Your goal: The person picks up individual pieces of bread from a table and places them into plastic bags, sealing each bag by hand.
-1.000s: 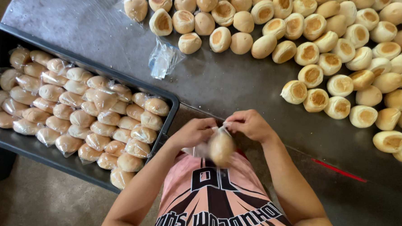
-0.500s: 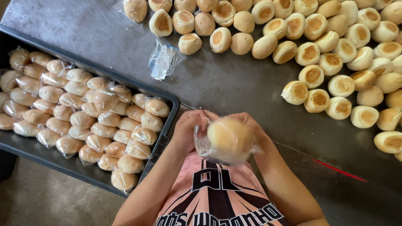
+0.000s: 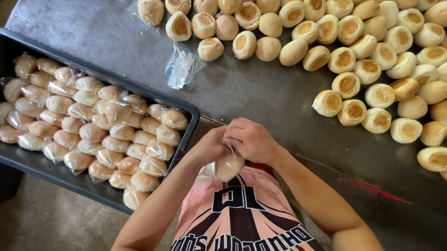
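Both hands meet at the near edge of the dark metal table (image 3: 265,92), just above the person's pink patterned shirt (image 3: 239,221). The left hand (image 3: 210,147) and right hand (image 3: 253,139) touch each other, fingers closed around the neck of a clear plastic bag holding one round bread roll (image 3: 229,166), which hangs just below the knuckles. To the left, a black plastic crate (image 3: 0,55) stands against the table edge, filled with individually bagged rolls (image 3: 93,127) packed in rows. On the table, a large spread of unwrapped rolls (image 3: 367,61) covers the far and right areas. A small bundle of empty clear bags (image 3: 182,68) lies near the closest loose rolls, well apart from the hands.
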